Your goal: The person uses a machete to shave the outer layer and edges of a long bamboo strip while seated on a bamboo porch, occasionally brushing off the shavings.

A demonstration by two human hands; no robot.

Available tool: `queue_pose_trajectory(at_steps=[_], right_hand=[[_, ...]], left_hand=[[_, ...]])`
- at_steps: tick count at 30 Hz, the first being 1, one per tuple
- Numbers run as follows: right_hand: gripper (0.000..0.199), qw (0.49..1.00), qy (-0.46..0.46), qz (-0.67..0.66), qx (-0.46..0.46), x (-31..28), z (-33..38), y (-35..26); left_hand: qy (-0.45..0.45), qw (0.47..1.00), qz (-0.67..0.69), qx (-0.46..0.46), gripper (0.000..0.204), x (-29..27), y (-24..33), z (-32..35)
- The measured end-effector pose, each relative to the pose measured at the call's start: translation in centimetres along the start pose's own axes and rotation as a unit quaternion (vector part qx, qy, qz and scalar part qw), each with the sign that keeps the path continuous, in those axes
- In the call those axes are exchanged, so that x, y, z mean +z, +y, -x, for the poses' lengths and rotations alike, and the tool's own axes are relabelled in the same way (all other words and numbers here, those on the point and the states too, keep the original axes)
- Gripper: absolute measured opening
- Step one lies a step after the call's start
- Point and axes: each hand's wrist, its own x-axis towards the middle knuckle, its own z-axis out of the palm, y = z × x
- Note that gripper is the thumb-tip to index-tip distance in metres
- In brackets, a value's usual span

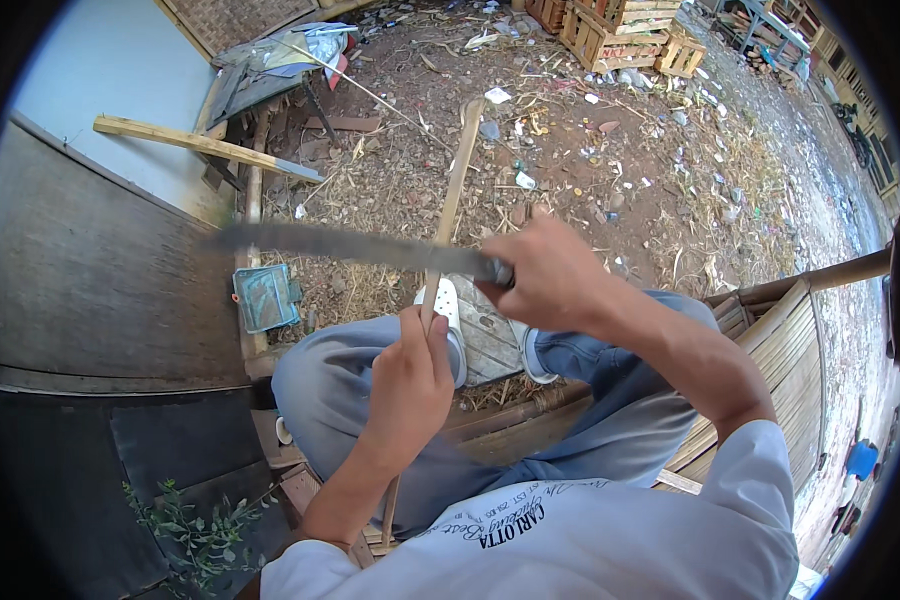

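Observation:
My left hand point(408, 390) is closed around a long, pale bamboo strip point(458, 178) that slants up and away between my knees. Its lower end comes out below my left forearm. A machete point(345, 246), its blade blurred by motion, is gripped by the dark handle in my right hand point(552, 268). The blade points left and lies across the strip above my left hand; whether it touches the strip I cannot tell. Below the crossing are my white clogs point(448, 315) on a wooden board point(488, 345).
A blue plastic basket point(266, 298) lies by the left wall. A wooden beam point(205, 146) juts out above it, near a low table point(260, 85). Wooden crates point(620, 35) stand at the back. Slatted bamboo point(760, 385) lies to my right; litter covers the dirt ground point(570, 150).

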Motion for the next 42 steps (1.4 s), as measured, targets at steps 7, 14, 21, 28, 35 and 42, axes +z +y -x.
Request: queue_pose_trajectory(at_steps=[7, 14, 21, 28, 35, 42], right_hand=[[0.022, 0.994, -0.087, 0.062, -0.014, 2.0, 0.3, -1.1], [0.018, 0.986, 0.005, 0.163, 0.038, 1.3, -3.4, 3.3], [0.028, 0.947, 0.16, -0.004, 0.278, -6.5, -4.0, 10.7], [0.022, 0.981, 0.121, -0.076, 0.133, -3.0, -1.9, 1.5], [0.015, 0.995, 0.097, -0.004, -0.009, -0.6, -0.4, 0.0], [0.02, 0.996, 0.021, 0.082, 0.004, 1.3, -0.2, -0.5]], left_hand=[[-0.018, 0.998, -0.021, -0.063, 0.026, -0.5, 0.8, 0.1], [-0.019, 0.995, -0.033, -0.097, 0.027, -0.6, 0.5, 0.3], [-0.017, 0.997, 0.028, -0.062, 0.027, -0.1, -0.3, 2.5], [-0.205, 0.84, 0.45, -0.225, 0.037, -2.0, -0.8, 0.5], [-0.18, 0.856, 0.439, -0.207, 0.037, -3.4, 1.1, -2.1], [-0.058, 0.967, 0.227, -0.095, 0.032, -0.9, 1.1, -2.4]])
